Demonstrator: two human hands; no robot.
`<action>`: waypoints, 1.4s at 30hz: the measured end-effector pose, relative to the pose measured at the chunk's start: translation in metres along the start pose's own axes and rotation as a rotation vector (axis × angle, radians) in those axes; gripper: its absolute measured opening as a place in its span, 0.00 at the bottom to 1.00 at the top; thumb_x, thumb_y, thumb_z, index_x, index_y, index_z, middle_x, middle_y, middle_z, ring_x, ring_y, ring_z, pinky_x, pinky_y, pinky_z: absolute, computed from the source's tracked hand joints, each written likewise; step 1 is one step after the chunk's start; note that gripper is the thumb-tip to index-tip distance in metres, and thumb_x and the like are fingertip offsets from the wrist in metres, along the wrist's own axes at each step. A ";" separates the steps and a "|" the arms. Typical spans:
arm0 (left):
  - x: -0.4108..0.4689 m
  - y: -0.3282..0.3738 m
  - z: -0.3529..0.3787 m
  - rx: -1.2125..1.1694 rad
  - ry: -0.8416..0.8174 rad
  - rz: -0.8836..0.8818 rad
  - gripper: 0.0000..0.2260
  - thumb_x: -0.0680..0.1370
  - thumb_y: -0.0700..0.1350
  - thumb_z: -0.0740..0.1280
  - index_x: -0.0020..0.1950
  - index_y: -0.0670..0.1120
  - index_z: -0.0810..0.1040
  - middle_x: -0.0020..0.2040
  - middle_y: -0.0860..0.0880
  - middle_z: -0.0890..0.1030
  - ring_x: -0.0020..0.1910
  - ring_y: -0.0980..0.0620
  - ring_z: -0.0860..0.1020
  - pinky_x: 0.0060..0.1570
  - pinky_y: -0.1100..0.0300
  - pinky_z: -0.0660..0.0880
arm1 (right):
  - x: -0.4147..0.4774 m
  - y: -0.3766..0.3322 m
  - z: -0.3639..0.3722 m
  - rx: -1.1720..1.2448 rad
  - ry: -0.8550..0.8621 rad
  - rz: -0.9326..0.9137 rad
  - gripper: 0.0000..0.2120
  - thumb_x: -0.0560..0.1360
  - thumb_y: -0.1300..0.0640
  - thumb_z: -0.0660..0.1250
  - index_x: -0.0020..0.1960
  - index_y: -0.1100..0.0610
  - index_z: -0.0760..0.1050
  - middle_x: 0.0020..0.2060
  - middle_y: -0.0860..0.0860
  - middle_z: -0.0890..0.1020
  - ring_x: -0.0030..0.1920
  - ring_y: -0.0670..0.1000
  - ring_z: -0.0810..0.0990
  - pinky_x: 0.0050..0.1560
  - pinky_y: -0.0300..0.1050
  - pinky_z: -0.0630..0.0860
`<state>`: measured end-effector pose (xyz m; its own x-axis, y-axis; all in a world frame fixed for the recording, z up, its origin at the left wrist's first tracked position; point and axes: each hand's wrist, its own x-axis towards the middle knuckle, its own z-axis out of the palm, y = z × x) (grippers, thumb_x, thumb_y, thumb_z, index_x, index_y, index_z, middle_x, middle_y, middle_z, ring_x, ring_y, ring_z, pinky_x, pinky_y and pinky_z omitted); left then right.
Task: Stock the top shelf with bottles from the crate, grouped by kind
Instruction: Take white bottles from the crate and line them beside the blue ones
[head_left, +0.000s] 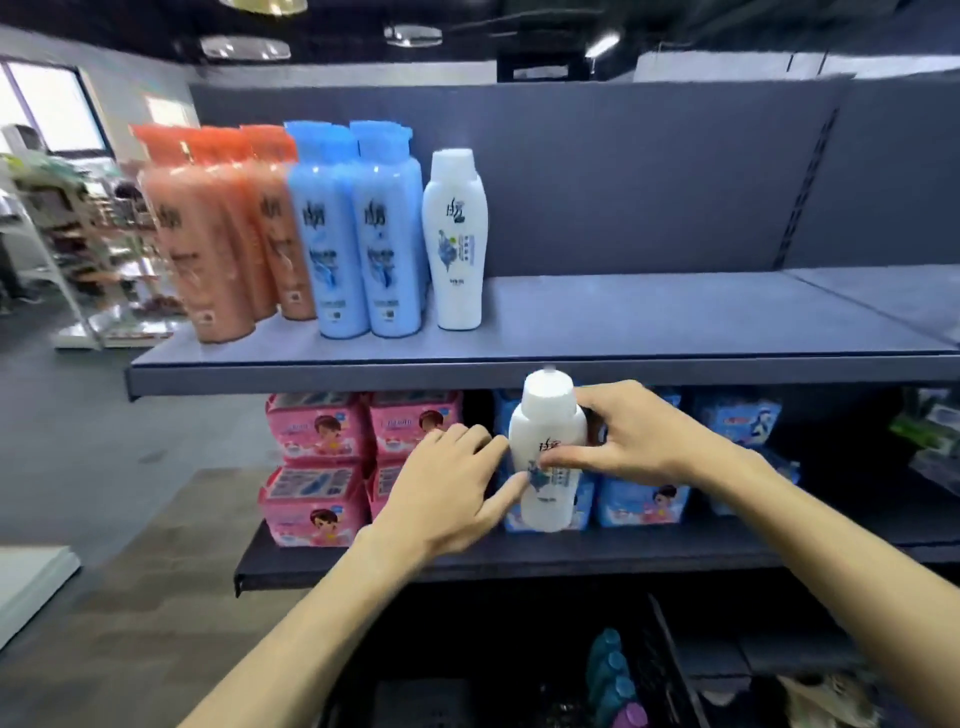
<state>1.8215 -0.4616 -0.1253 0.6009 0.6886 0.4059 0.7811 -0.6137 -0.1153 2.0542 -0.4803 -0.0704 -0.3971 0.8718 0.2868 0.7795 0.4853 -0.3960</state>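
My right hand (639, 436) grips a white bottle (550, 499) upright, just below the front edge of the top shelf (675, 332). Fingertips of my left hand (447, 488) touch the bottle's lower left side. On the shelf's left part stand three orange bottles (208, 244), then two blue bottles (358, 234), then one matching white bottle (457, 244). The black crate (670, 660) lies at the bottom, with teal bottles (613, 670) and a purple cap inside.
The top shelf is bare to the right of the white bottle. The shelf below holds pink packs (317, 447) at left and blue packs (737, 421) behind my hands. A grey back panel (649, 171) closes the rear. Open floor lies to the left.
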 end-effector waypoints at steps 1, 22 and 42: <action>0.007 -0.003 -0.013 0.005 0.034 -0.003 0.25 0.78 0.64 0.45 0.55 0.50 0.74 0.47 0.51 0.75 0.49 0.49 0.72 0.49 0.54 0.67 | 0.005 -0.005 -0.012 0.017 0.023 -0.025 0.17 0.70 0.32 0.70 0.52 0.41 0.77 0.39 0.35 0.81 0.38 0.39 0.77 0.38 0.34 0.71; 0.144 -0.045 -0.135 0.203 0.214 -0.104 0.25 0.79 0.64 0.50 0.51 0.45 0.74 0.50 0.45 0.76 0.53 0.45 0.73 0.52 0.53 0.69 | 0.122 -0.015 -0.138 0.058 0.148 0.002 0.20 0.77 0.39 0.65 0.57 0.51 0.65 0.42 0.49 0.80 0.31 0.41 0.79 0.32 0.41 0.78; 0.166 -0.040 -0.102 0.187 0.201 -0.031 0.13 0.77 0.53 0.60 0.53 0.45 0.73 0.51 0.46 0.75 0.52 0.45 0.72 0.51 0.53 0.69 | 0.136 0.034 -0.120 0.108 0.111 0.082 0.17 0.75 0.34 0.65 0.53 0.45 0.65 0.46 0.48 0.83 0.35 0.46 0.82 0.36 0.40 0.79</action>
<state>1.8721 -0.3620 0.0387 0.5448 0.6039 0.5818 0.8277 -0.4987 -0.2574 2.0850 -0.3534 0.0597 -0.2740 0.8990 0.3415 0.7480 0.4225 -0.5118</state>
